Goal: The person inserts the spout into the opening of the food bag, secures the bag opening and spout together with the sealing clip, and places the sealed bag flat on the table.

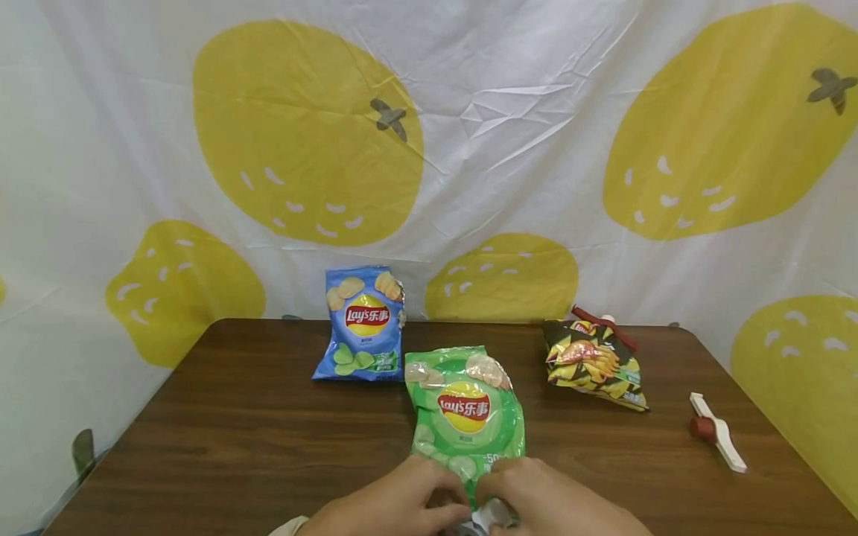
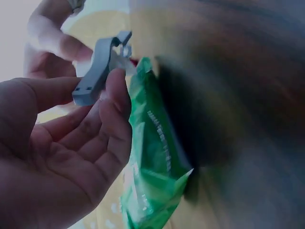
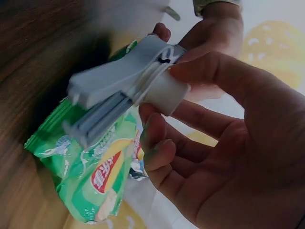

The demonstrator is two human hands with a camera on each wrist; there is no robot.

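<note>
A green chip bag [image 1: 462, 417] lies in the middle of the table, its near end behind both hands. Over that end, my left hand [image 1: 405, 495] and right hand [image 1: 543, 495] hold a white bag clip [image 1: 494, 514] with a spout cap. In the left wrist view, the left thumb and fingers pinch one end of the clip [image 2: 93, 78]. The right wrist view shows the right fingers gripping the white cap [image 3: 167, 91], with the two bars of the clip [image 3: 114, 71] spread apart. Whether the bag's edge lies between the bars, I cannot tell.
A blue chip bag [image 1: 365, 327] stands at the back left against the patterned cloth [image 1: 496, 134]. At the back right, a black and yellow chip bag [image 1: 590, 365] carries a red clip [image 1: 623, 336]. Another white clip with a red cap [image 1: 719, 432] lies near the table's right edge.
</note>
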